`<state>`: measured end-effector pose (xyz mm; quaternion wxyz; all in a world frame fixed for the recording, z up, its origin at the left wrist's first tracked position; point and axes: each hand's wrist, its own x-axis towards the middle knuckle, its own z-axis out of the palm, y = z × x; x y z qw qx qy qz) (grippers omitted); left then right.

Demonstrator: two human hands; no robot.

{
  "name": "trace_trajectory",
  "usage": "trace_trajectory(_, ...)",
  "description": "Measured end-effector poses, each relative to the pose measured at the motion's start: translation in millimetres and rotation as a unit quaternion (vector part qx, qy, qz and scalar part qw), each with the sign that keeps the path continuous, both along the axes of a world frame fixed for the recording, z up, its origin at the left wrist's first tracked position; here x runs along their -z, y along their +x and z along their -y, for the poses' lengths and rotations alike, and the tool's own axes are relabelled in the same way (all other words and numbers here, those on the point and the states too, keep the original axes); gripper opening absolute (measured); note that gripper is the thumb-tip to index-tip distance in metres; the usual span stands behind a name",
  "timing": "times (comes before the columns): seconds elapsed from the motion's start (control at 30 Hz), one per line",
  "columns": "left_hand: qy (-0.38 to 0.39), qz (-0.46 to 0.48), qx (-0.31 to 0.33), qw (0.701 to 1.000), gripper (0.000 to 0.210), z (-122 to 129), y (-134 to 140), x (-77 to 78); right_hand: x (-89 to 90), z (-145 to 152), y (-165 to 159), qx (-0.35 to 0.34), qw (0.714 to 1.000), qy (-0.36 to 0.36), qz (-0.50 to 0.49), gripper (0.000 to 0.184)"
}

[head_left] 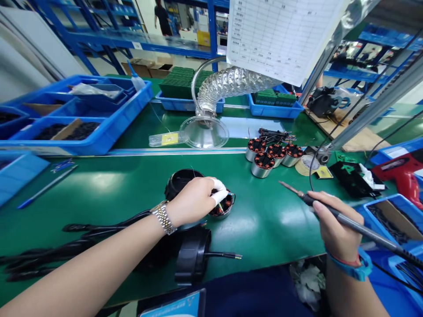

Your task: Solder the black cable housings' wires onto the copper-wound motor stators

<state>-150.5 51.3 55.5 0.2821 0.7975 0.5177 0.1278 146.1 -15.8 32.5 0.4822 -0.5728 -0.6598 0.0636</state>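
My right hand is wrapped round the handle of a soldering iron, whose tip points left above the green mat. White finger cots cover the thumb and forefinger of my left hand. Those fingers are pinched together over a motor stator with copper windings in a metal cup; what they hold is too small to make out. Just behind that hand sits a round black housing, partly hidden. A second black housing with a short cable end lies nearer to me.
Several wound stators stand at the back right beside a tape roll. A clear fume hood on a foil duct overhangs the middle. Black cables and a pen lie left. A red heat gun is at right.
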Motion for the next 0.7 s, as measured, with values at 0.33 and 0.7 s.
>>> trace_trajectory(0.33, -0.008, 0.008, -0.009, 1.0, 0.029, 0.5, 0.2, -1.3, 25.9, -56.6, 81.9, 0.101, 0.97, 0.051, 0.215, 0.023)
trace_trajectory(0.7, -0.007, 0.017, -0.004, 1.0, 0.029, 2.5, 1.0, -2.8, 92.4, -104.1, 122.2, 0.16, 0.958, 0.035, 0.235, 0.034)
